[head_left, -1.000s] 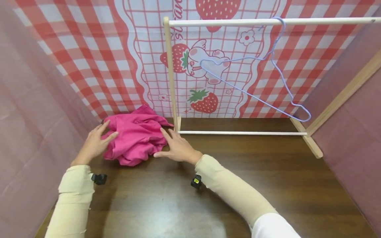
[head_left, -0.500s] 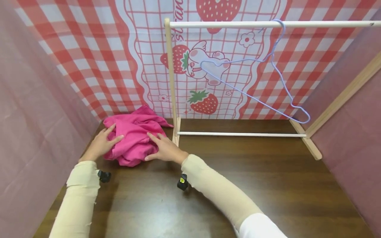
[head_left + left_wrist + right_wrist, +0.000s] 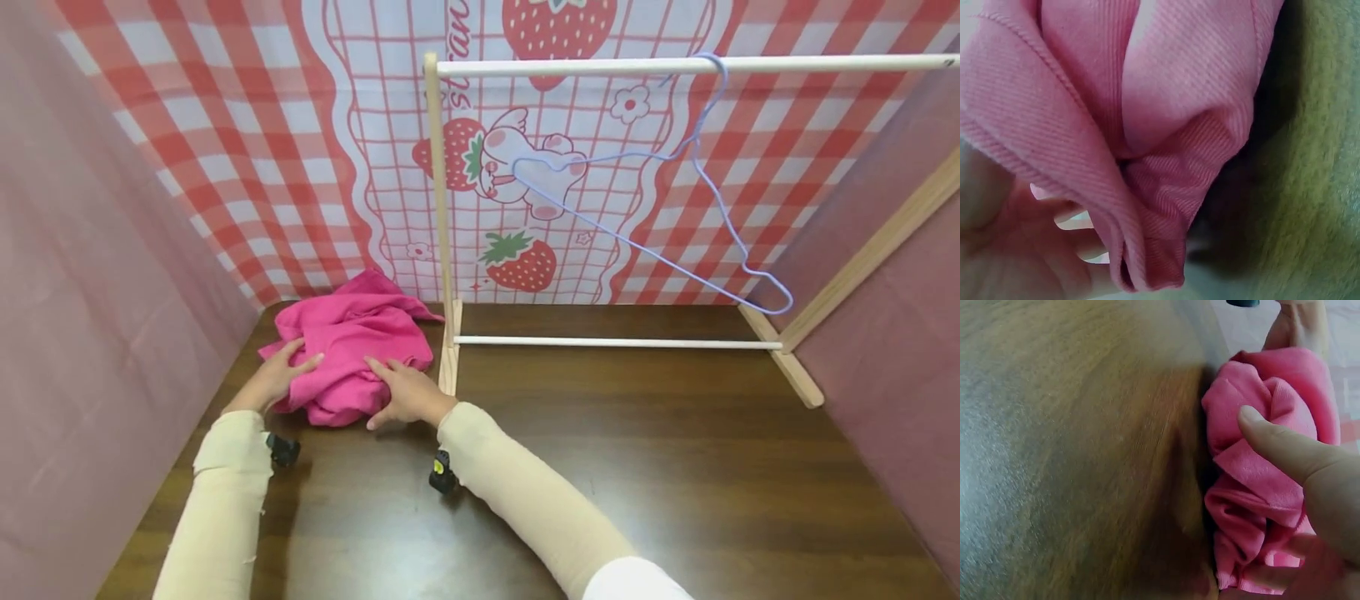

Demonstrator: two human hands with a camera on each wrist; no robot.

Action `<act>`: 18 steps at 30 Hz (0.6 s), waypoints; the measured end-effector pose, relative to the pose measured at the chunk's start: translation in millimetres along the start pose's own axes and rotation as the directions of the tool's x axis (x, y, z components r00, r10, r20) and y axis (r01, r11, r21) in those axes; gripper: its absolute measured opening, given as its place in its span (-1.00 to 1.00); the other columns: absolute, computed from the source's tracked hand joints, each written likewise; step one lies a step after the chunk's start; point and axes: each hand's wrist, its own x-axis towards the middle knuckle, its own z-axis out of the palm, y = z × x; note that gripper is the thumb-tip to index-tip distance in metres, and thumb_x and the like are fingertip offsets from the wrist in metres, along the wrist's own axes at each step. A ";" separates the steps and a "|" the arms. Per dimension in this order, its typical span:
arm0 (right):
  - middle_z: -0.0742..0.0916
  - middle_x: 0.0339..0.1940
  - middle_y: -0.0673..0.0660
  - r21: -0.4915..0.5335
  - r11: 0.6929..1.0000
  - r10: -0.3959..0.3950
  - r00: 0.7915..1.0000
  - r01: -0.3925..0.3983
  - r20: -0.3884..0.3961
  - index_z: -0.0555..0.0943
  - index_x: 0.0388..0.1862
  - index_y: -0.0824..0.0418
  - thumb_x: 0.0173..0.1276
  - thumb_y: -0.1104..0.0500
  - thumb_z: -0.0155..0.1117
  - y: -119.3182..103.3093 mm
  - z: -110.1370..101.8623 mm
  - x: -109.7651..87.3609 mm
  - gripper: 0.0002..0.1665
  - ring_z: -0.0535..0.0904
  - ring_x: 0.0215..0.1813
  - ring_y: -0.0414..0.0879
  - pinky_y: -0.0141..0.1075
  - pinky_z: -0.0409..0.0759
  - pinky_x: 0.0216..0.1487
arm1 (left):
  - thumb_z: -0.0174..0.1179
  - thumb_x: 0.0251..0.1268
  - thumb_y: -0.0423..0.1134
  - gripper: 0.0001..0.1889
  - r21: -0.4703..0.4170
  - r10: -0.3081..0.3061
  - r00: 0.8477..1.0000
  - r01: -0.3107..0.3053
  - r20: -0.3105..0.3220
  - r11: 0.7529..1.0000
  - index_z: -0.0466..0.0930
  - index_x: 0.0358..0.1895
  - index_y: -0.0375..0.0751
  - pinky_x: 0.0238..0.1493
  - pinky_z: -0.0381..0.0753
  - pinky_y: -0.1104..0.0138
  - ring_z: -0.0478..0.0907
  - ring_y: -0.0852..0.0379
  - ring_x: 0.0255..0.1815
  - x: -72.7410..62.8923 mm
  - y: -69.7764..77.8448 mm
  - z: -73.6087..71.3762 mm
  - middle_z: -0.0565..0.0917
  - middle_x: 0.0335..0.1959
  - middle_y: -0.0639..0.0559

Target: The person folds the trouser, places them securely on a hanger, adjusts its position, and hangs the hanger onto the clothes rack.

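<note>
A crumpled pink garment [image 3: 356, 333], of ribbed twill with stitched seams, lies heaped on the brown table at the left; its kind is hidden by the folds. My left hand [image 3: 273, 379] touches its left side, thumb and fingers spread. In the left wrist view, loose folds of the garment [image 3: 1172, 75] hang over part of that hand [image 3: 1029, 250]. At the near right side of the heap is my right hand [image 3: 408, 393], its fingertips on the cloth. The right wrist view shows its thumb straight in front of the garment [image 3: 1260, 469] and its other fingers partly hidden by the folds.
A wooden rack with a white top rail [image 3: 585, 67] stands right of the garment, its left foot [image 3: 450, 367] close beside my right hand. From the rail hangs a pale blue hanger [image 3: 645, 158]. Checked strawberry cloth [image 3: 277, 167] backs the table [image 3: 525, 483], with pink curtains at both sides.
Both hands have moved inward onto the garment, the right one shifting left and the left one shifting right. The garment's left edge has changed shape slightly.
</note>
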 end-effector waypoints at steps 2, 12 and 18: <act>0.26 0.57 0.16 0.005 1.000 -0.002 1.000 0.002 0.021 -0.05 0.60 -0.11 0.03 -0.23 0.52 -0.2 0.7 0.3 0.29 0.26 0.52 0.08 -0.05 0.30 0.48 | -0.05 0.50 0.06 -0.22 0.009 -0.001 1.000 0.001 -0.003 1.000 -0.09 0.48 -0.46 0.46 0.02 -0.23 0.00 -0.56 0.44 -1.9 -1.2 2.1 0.08 0.40 -0.64; 0.52 0.40 0.05 -0.149 0.988 0.033 0.999 -0.034 -0.011 0.05 0.58 -0.08 0.08 -0.32 0.42 -4.9 0.4 11.1 0.18 0.53 0.32 0.03 -0.14 0.56 0.22 | -0.08 0.54 -0.11 -0.41 0.009 0.034 0.999 -0.034 0.000 0.999 -0.02 0.27 -0.59 0.38 0.17 -0.23 0.20 -0.59 0.29 4.1 -0.1 4.4 0.23 0.22 -0.76; 0.62 0.29 0.06 -0.212 0.975 0.059 0.997 -0.067 -0.044 0.09 0.57 -0.07 0.08 -0.36 0.40 -4.3 -0.4 12.6 0.16 0.60 0.21 0.02 -0.13 0.63 0.08 | -0.07 0.54 -0.14 -0.46 -0.031 0.028 1.000 -0.029 -0.013 0.999 -0.01 0.22 -0.56 0.33 0.23 -0.19 0.27 -0.51 0.21 8.8 2.7 9.1 0.28 0.15 -0.73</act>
